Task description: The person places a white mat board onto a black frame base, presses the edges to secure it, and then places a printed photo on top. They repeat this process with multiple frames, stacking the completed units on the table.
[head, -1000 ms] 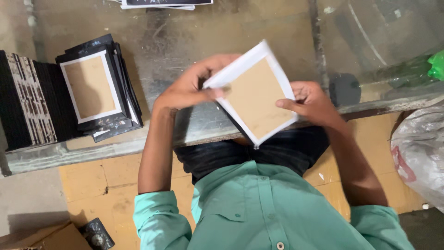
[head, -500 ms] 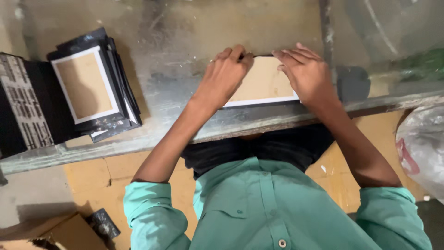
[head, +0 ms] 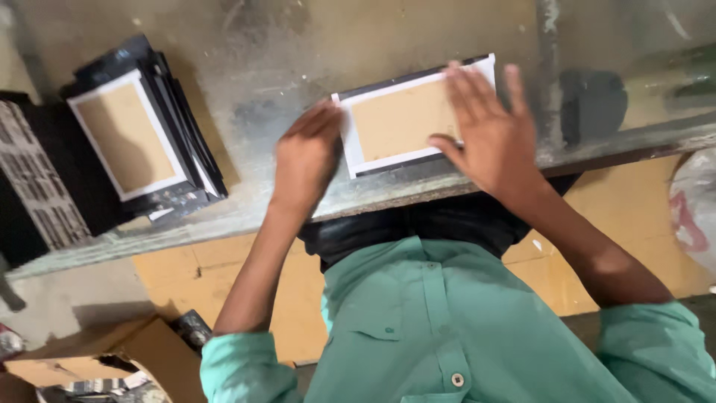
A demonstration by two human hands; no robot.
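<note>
A flat picture frame [head: 395, 119] lies back-up on the worn grey table [head: 298, 60]: a brown card panel with a white border and a black rim beneath. My right hand [head: 488, 134] lies flat on its right half with the fingers spread. My left hand [head: 307, 158] rests on the table, fingertips against the frame's left edge. Neither hand lifts the frame.
A stack of similar black frames [head: 142, 138] with a brown-backed one on top sits at the left, beside a black patterned box [head: 30, 186]. A dark lump [head: 593, 101] lies right of the frame. Below the table edge stand an open cardboard box [head: 127, 354] and a white bag [head: 693, 216].
The frame, held tilted up in both hands a second ago, now lies flat on the table. My right hand has spread out on top of it and my left has slid to its left edge.
</note>
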